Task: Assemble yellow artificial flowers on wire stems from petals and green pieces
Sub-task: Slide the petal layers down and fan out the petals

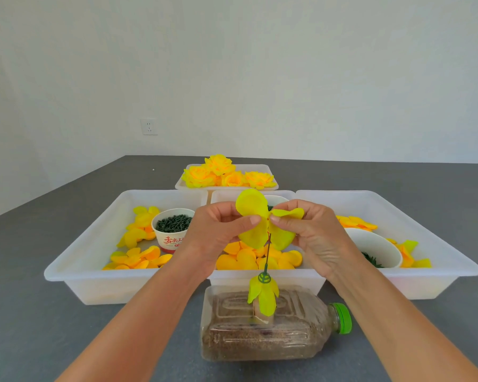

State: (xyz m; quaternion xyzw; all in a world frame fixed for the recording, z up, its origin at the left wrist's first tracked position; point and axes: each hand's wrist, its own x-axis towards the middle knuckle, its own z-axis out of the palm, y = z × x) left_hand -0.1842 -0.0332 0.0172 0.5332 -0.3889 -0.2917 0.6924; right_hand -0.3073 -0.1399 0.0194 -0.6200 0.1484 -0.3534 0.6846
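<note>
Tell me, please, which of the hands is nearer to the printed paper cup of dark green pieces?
Left. The left hand is just right of the paper cup; the right hand is farther right.

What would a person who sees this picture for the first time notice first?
At the centre, the left hand and the right hand pinch a yellow petal piece at the top of a thin wire stem. The stem rises from a plastic bottle lying on its side near the front of the grey table. Behind, finished yellow flowers fill the far white tray.
</note>
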